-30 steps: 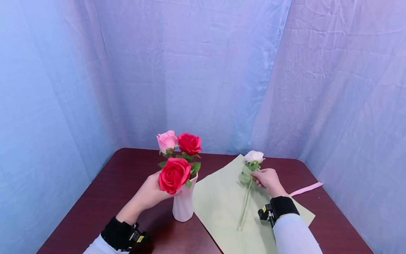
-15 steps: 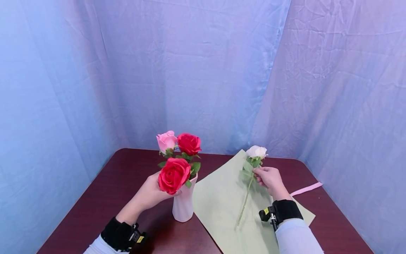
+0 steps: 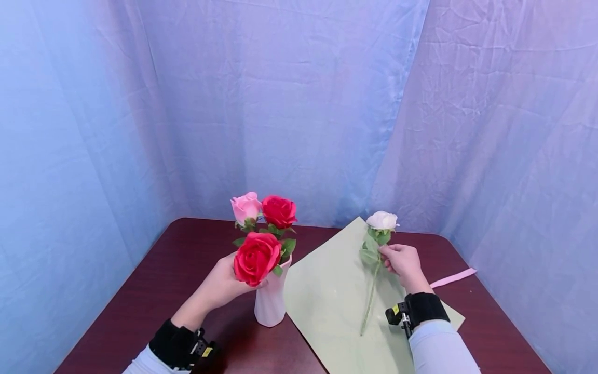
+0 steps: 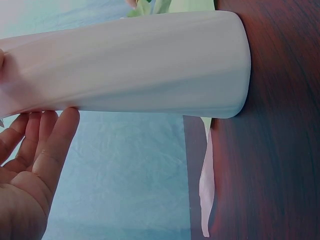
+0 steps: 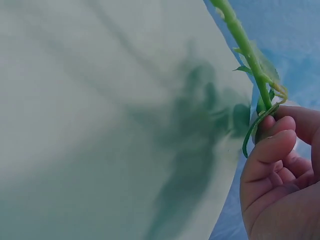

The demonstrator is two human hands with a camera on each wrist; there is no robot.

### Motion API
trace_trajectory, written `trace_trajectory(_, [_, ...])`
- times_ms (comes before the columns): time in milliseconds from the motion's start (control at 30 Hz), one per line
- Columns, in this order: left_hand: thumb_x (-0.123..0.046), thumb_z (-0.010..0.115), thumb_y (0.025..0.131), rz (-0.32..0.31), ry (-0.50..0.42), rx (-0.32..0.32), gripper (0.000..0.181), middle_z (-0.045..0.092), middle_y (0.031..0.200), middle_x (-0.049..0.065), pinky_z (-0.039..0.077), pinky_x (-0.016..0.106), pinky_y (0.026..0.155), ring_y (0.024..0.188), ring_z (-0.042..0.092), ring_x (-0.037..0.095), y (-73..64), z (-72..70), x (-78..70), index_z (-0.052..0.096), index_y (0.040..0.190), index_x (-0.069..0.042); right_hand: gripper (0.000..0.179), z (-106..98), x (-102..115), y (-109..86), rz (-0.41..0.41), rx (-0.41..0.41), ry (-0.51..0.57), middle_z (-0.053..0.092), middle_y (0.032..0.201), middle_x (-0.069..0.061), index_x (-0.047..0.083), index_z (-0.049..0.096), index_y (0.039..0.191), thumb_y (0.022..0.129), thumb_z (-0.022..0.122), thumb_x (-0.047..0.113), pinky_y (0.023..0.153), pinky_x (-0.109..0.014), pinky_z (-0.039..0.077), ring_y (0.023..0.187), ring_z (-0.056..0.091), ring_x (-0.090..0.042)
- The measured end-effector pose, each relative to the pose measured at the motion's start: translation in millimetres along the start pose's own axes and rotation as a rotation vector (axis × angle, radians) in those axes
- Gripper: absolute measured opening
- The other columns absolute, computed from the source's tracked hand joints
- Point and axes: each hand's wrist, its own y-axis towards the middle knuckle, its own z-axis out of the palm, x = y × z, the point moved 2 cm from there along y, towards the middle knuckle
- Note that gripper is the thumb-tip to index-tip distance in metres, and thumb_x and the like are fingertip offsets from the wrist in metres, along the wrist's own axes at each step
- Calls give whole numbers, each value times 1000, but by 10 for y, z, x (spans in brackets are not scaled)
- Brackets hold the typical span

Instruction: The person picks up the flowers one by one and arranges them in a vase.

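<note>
My left hand (image 3: 223,284) grips a pinkish-white vase (image 3: 270,304) that stands upright on the table. In the left wrist view its fingers (image 4: 62,135) press one side of the vase, with a bit of thumb opposite at the frame edge. A pink rose (image 3: 245,209) and two red roses, one behind (image 3: 279,212) and one in front (image 3: 257,259), rise from the vase; the front bloom covers part of this hand. My right hand (image 3: 403,264) pinches a white rose (image 3: 383,221) below its bloom. Its green stem (image 5: 245,50) slants over the paper, and its shadow falls there.
A pale green sheet of wrapping paper (image 3: 322,293) lies on the dark red-brown table (image 3: 163,270), right of the vase. A pink ribbon (image 3: 452,279) extends from the paper's right side. Blue-lilac curtains (image 3: 299,104) enclose the back and sides.
My right hand has moved to the right, carrying the white rose, whose bloom has also risen slightly in the view. My left hand and the vase have stayed put.
</note>
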Motion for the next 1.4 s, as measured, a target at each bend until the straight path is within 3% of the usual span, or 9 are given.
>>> trace_trajectory(300, [-23,92,75,6,3,-3,70,64,126,2,61,36,77,116,60,33,1,1,-6,57,136,-22,25,-70,-18,40,14,-30,-41,60,65,0,-7,69,106,96,68,16,49,-21,48,54,54,-7])
trace_trajectory(833, [-23,92,75,0,11,-1,70,64,125,2,61,36,77,115,60,33,0,0,-8,57,135,-21,31,-138,54,32,4,-25,11,63,73,1,-9,66,113,98,68,18,50,-20,48,57,53,-5])
trace_trajectory(1100, [-23,92,75,8,9,-1,69,64,125,3,61,36,77,115,60,33,-1,-1,-12,57,135,-20,31,-185,53,18,9,-30,67,65,74,2,-6,67,112,98,69,21,48,-19,45,57,53,-5])
trace_trajectory(1400, [-22,91,76,5,4,0,69,64,126,3,61,36,77,115,60,33,-3,-3,-12,57,136,-20,20,-208,105,-10,0,-33,160,69,75,4,4,72,98,97,72,24,45,-19,43,53,55,-5])
